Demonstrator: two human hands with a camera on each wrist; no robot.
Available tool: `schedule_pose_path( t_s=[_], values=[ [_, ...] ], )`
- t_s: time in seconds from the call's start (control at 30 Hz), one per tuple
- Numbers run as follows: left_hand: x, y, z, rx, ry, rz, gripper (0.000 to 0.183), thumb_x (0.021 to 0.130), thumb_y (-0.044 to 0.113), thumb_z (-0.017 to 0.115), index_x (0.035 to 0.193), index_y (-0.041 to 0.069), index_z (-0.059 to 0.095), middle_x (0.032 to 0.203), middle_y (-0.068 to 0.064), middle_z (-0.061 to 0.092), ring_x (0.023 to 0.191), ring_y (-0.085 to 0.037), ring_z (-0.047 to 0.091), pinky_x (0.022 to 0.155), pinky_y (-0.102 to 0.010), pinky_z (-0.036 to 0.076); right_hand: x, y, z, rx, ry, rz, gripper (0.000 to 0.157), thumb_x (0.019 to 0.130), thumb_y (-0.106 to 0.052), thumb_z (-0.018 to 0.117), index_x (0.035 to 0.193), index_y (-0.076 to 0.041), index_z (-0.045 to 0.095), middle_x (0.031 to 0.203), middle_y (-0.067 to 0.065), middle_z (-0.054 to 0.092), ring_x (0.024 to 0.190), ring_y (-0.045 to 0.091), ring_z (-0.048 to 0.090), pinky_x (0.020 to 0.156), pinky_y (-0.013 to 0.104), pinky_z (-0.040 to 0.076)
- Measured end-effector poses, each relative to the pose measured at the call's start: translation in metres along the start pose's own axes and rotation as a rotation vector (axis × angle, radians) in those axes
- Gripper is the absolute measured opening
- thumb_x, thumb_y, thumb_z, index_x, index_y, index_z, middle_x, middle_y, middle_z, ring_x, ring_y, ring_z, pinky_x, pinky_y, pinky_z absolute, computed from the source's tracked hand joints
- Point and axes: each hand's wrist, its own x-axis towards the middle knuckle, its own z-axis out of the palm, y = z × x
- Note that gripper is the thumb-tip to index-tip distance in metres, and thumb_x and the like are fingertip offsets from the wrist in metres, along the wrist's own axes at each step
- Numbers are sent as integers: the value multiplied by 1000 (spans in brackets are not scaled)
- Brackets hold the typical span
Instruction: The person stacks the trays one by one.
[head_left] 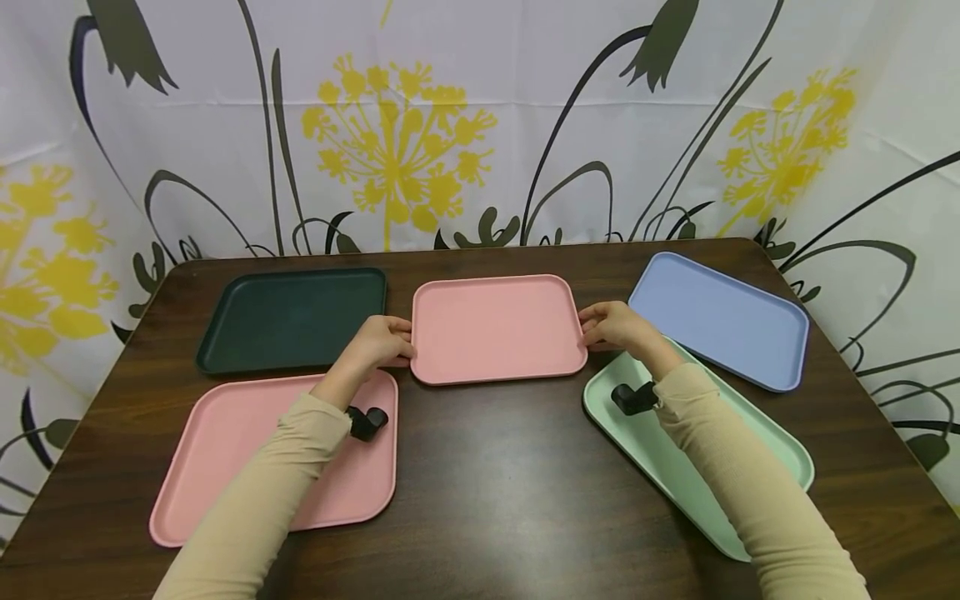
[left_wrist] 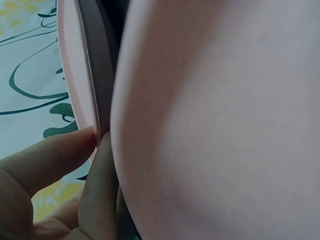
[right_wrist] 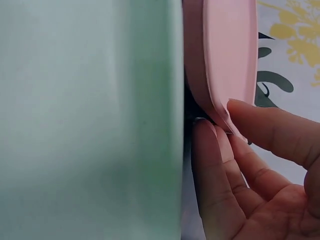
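Observation:
A small pink tray point(head_left: 498, 329) lies at the back middle of the dark wooden table, between my two hands. At its left edge, my left hand point(head_left: 378, 340) pinches the rim between thumb and fingers, which the left wrist view shows close up. My right hand point(head_left: 618, 327) grips the opposite end; in the right wrist view the thumb is over the rim of the pink tray point(right_wrist: 230, 55) and the fingers are under it. Beneath the left forearm lies a larger pink tray point(head_left: 232, 442). A mint green tray point(head_left: 765, 442) sits slanted under the right forearm.
A dark green tray point(head_left: 300, 321) stands at the back left, behind the larger pink one. On the back right is a blue tray point(head_left: 720, 321), turned at an angle. A flower-printed white cloth point(head_left: 480, 125) hangs behind the table point(head_left: 495, 483).

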Motion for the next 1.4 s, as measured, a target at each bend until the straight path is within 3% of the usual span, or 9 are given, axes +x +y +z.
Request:
schedule_pose_path(
  t_s=[0.17, 0.37, 0.63, 0.8, 0.87, 0.93, 1.03, 1.27, 1.4],
  values=[
    [1, -2, 1, 2, -9, -4, 59, 87, -6, 57, 142, -10, 35, 138, -29, 49, 100, -20, 62, 95, -39, 54, -2, 4, -9, -34, 18, -50, 54, 91, -4, 57, 140, 11, 37, 101, 7, 58, 79, 2, 58, 89, 29, 57],
    [1, -4, 0, 1, -20, -7, 58, 88, -6, 57, 142, -10, 35, 137, -29, 50, 99, -19, 62, 95, -38, 54, -11, 7, -31, -19, 39, -85, 54, 93, -7, 54, 142, 8, 35, 113, 12, 55, 84, 1, 58, 89, 25, 56],
    [2, -5, -1, -1, -29, -6, 59, 88, -7, 57, 142, -10, 34, 137, -29, 49, 98, -17, 63, 94, -38, 54, -25, 17, -70, 55, 56, -96, 57, 96, -6, 50, 144, 13, 25, 83, -19, 59, 78, -6, 58, 78, 12, 54],
    [1, -5, 0, -3, -28, -4, 59, 88, -6, 57, 142, -10, 35, 137, -29, 49, 98, -18, 63, 94, -37, 55, -35, 25, -92, 71, 94, -73, 55, 98, -10, 50, 143, 11, 27, 78, -25, 59, 78, -8, 59, 77, 11, 54],
    [1, -4, 0, -3, -26, -3, 59, 88, -6, 57, 142, -10, 35, 137, -29, 50, 99, -18, 62, 94, -37, 55, -40, 27, -100, 82, 118, -67, 48, 97, -11, 52, 139, 4, 35, 77, -26, 61, 78, -8, 60, 77, 12, 54],
    [1, -4, 0, -3, -24, -3, 58, 88, -6, 57, 142, -10, 35, 137, -29, 49, 99, -18, 62, 94, -37, 55, -46, 30, -108, 109, 136, -64, 30, 97, -12, 53, 127, -12, 50, 76, -25, 63, 78, -7, 61, 76, 11, 55],
    [0, -4, 0, -1, -22, -2, 59, 88, -5, 57, 142, -10, 35, 137, -29, 50, 99, -18, 62, 93, -36, 55, -56, 34, -120, 135, 154, -53, 16, 96, -13, 54, 107, -25, 53, 76, -25, 64, 79, -6, 62, 75, 11, 55],
    [0, -4, -1, 0, -22, 1, 59, 88, -5, 57, 142, -10, 35, 137, -29, 49, 99, -18, 62, 93, -36, 55, -72, 49, -146, 283, 151, -31, 31, 95, -8, 55, 85, -36, 63, 78, -18, 67, 76, -3, 65, 72, 12, 55],
    [0, -3, -2, -6, -26, 3, 59, 88, -6, 57, 143, -10, 34, 138, -29, 49, 99, -18, 62, 93, -36, 55, -78, 57, -156, 411, 147, -39, 35, 94, -3, 55, 80, -33, 69, 77, -13, 69, 73, 1, 67, 69, 14, 56]
  ],
)
